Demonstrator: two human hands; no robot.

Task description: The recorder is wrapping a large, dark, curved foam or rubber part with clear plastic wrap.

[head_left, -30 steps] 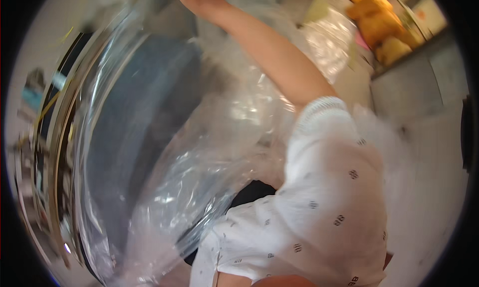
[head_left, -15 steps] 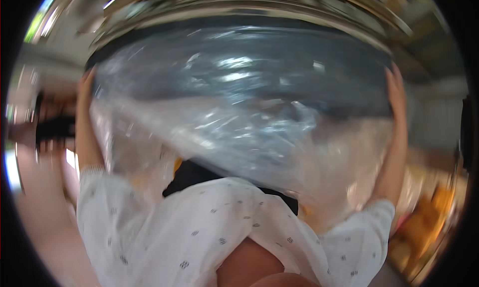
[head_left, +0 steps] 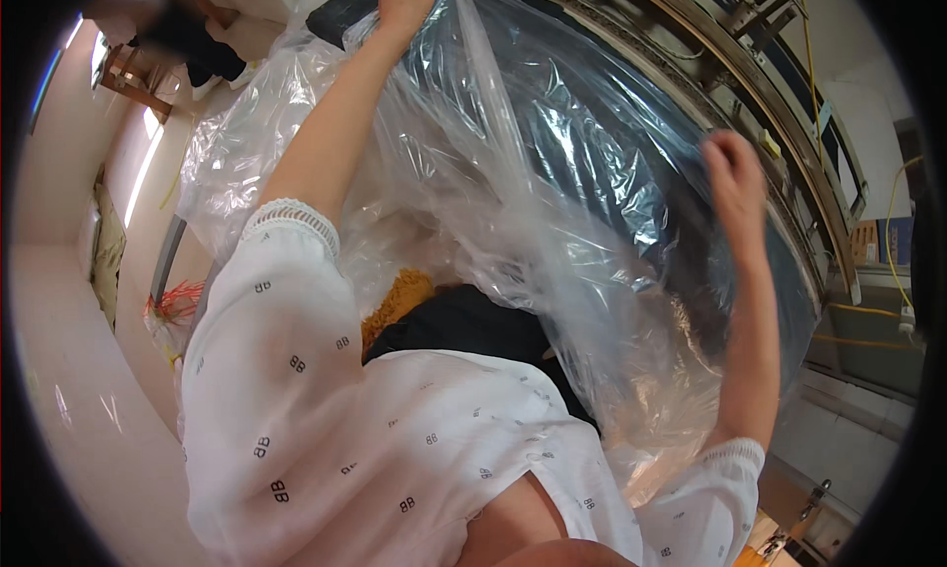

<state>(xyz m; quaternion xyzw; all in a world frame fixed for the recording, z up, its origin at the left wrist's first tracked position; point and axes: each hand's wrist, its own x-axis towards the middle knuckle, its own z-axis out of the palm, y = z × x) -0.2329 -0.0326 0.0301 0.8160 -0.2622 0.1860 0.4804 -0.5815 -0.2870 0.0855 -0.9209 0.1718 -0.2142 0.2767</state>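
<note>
A large sheet of clear plastic film point(head_left: 513, 182) is spread over a dark blue-grey padded surface point(head_left: 592, 143). My left hand point(head_left: 409, 0) is at the top of the view, its fingers closed on the plastic's upper edge. Further right, my right hand point(head_left: 730, 168) is raised against the film's right side, fingers curled; whether it grips the film I cannot tell. Both arms wear white patterned sleeves. A black cloth point(head_left: 464, 325) and a mustard-yellow cloth point(head_left: 400, 296) lie under the film near my chest.
A metal frame with rails point(head_left: 779, 123) curves along the right of the dark surface, with yellow cables point(head_left: 893, 232) beyond it. More crumpled clear plastic point(head_left: 242, 143) lies at the left. Another person point(head_left: 187, 20) is at the upper left. Pale floor point(head_left: 69, 350) is on the left.
The view has swung strongly between frames. My hands were spread wide on both edges of the film; now the left one is high at the top and the right one is nearer the frame.
</note>
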